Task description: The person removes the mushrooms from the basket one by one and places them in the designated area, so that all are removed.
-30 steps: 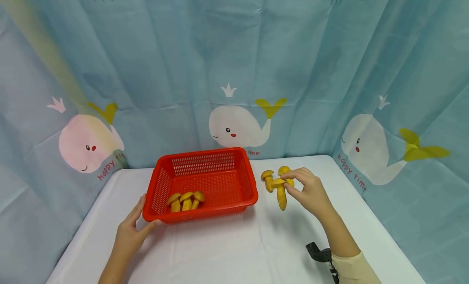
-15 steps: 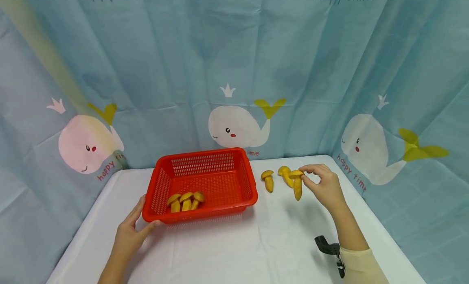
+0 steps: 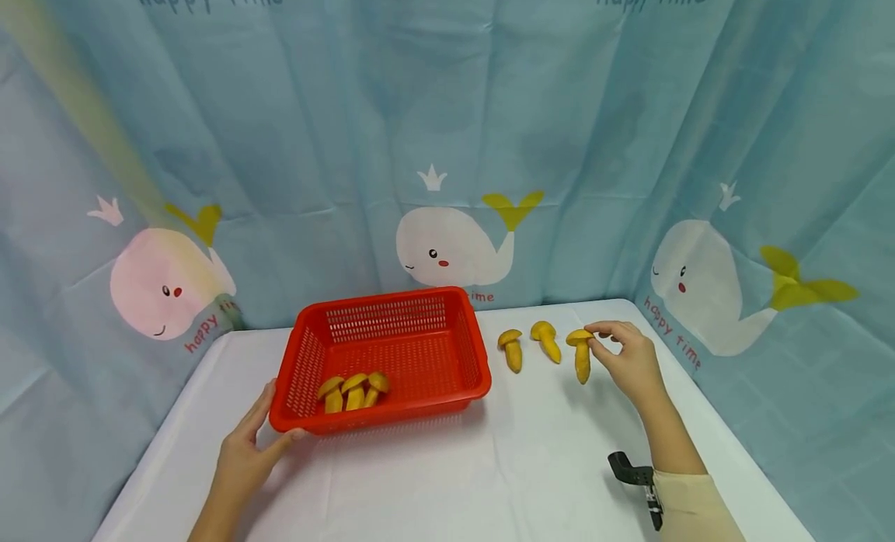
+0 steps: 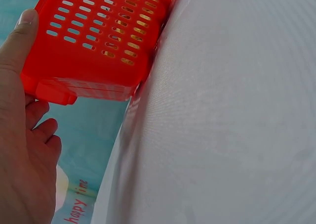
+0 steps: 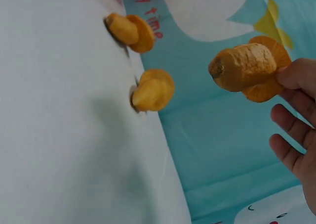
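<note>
A person's right hand (image 3: 632,363) pinches a yellow mushroom (image 3: 583,357) by the edge of its cap, the stem hanging down, right of centre in the frame. The grip is thumb and fingertip, and the piece is raised above the white-covered bench (image 3: 419,488). To its left, a tilted mushroom (image 3: 545,341) and, farther left, a darker-capped mushroom (image 3: 511,351) lie apart on the cloth.

At lower left, the left hand (image 3: 241,453) holds the near-left corner of a red slotted basket (image 3: 391,420), thumb at the front rim and fingers along the side. Three mushrooms (image 3: 354,390) sit close together in the basket's near-left part, caps toward the back. A black device (image 3: 632,472) juts from the cream sleeve (image 3: 692,503) at lower right. Behind, a blue curtain (image 3: 336,138) printed with whales fills the upper frame.
</note>
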`<act>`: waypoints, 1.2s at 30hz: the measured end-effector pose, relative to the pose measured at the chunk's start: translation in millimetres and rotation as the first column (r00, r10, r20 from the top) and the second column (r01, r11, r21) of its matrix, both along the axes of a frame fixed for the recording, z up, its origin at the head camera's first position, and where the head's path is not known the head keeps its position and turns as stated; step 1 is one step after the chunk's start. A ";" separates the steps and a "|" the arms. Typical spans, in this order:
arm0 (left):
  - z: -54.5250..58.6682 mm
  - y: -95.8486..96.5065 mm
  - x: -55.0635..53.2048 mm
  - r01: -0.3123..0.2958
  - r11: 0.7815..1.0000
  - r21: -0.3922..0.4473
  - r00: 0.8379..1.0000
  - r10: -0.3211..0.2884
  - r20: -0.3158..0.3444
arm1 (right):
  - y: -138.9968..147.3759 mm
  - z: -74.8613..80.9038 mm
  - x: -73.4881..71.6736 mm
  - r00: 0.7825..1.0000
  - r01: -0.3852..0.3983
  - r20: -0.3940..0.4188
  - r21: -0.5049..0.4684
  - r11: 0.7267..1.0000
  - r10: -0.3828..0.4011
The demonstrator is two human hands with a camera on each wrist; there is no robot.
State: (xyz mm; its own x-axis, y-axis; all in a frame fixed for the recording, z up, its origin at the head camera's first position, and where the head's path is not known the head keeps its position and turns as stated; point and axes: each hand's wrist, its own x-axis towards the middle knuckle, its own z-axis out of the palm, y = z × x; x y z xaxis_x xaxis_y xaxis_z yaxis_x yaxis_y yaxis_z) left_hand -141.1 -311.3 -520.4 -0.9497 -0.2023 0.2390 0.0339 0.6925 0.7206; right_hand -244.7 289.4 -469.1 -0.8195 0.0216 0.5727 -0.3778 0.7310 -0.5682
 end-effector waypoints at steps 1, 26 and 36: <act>-0.7 -0.4 0.5 0.001 1.000 -0.008 1.000 -0.001 -0.011 | 1.3 -1.8 -1.1 1.000 -0.001 -0.004 -0.004 1.000 0.001; -3.8 0.8 -2.1 0.029 1.000 0.004 0.995 -0.029 -0.094 | 29.4 -19.9 -68.8 0.972 -0.035 0.235 0.100 0.994 0.010; 0.4 2.3 -0.5 0.010 1.000 -0.003 0.999 -0.010 -0.034 | 39.2 -25.2 -98.4 0.929 -0.089 0.368 0.151 0.984 0.027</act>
